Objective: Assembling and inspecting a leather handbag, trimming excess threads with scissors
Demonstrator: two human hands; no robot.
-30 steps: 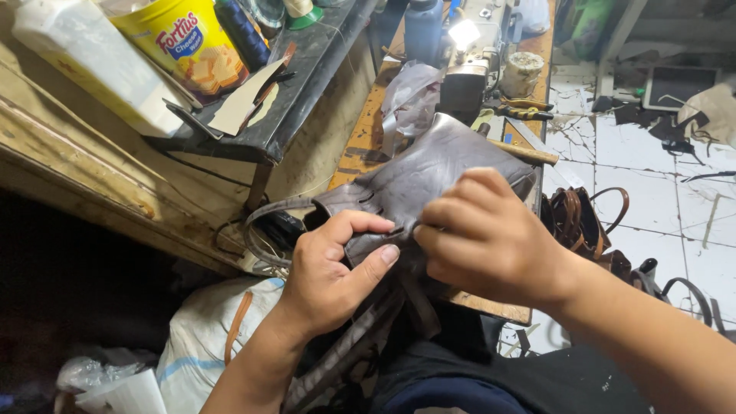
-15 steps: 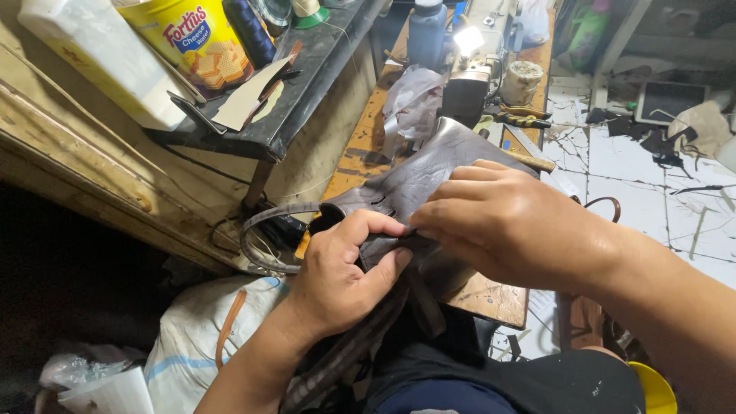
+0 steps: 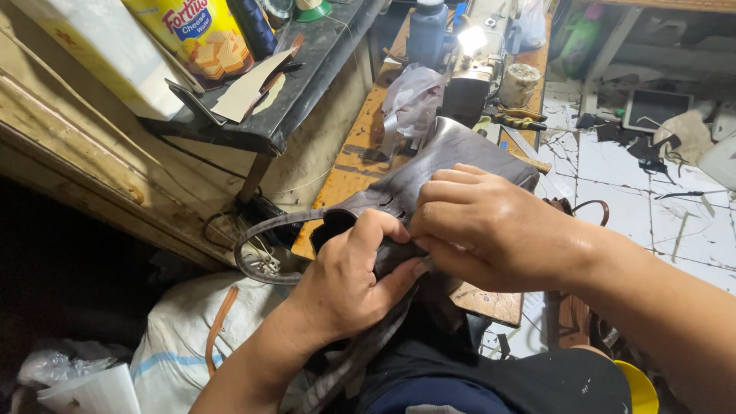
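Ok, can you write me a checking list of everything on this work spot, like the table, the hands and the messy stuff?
Surface: wooden bench, worn, partly covered.
Job's things: dark leather bag with strap, on bench edge.
Clutter: yellow snack tub, card scraps, pliers, plastic bag.
Hands: left hand and right hand both pinch the bag's edge.
Cables: dark wires under the shelf.
Surroundings: tiled floor with scraps, white sack.

Landmark: wooden workbench [image 3: 360, 165], centre.
Floor: white tiles [image 3: 613, 199], littered with scraps, right of the workbench.
Shelf: dark ledge [image 3: 307, 84], left of the workbench.
Light: small lamp [image 3: 471, 40] glowing at the workbench's far end.
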